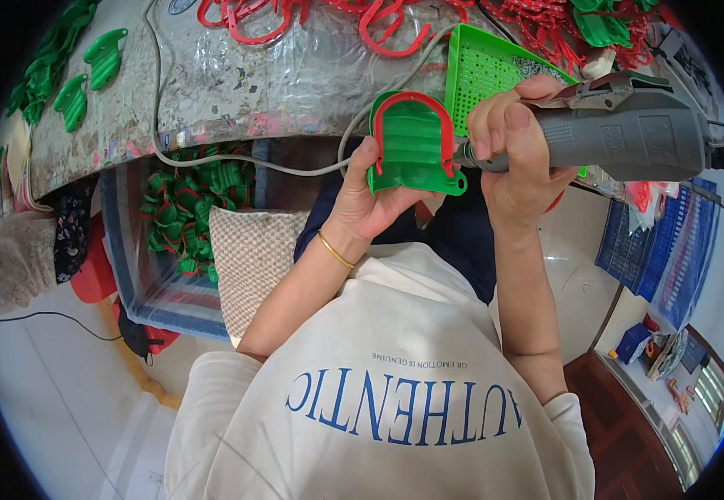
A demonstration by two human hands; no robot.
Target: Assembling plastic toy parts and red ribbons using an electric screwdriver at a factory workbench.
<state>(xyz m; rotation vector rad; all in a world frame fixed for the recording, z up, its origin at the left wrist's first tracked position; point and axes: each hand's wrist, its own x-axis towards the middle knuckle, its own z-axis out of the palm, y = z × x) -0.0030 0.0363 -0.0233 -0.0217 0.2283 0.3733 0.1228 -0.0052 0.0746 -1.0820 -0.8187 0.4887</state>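
My left hand [360,198] is closed on a green ribbed plastic part [413,137], curved like a small scoop, gripping its left side and lower edge. A red U-shaped strip [412,97] lies along the part's rim. Wrapped round a grey electric screwdriver [641,137], my right hand [522,158] holds it level from the right. The tool's tip meets the right leg of the red strip; a screw there is too small to make out. Just behind my right hand stands a bright green perforated tray [480,71] with small metal screws [541,68] in it.
Red U-shaped strips [254,33] lie along the back of the worn table [237,96]. Loose green parts [105,58] sit at the left. Below the table edge, a blue-framed bin [141,308] holds many assembled green-and-red pieces [191,212]. A grey cable [245,160] crosses the table and hangs over its edge.
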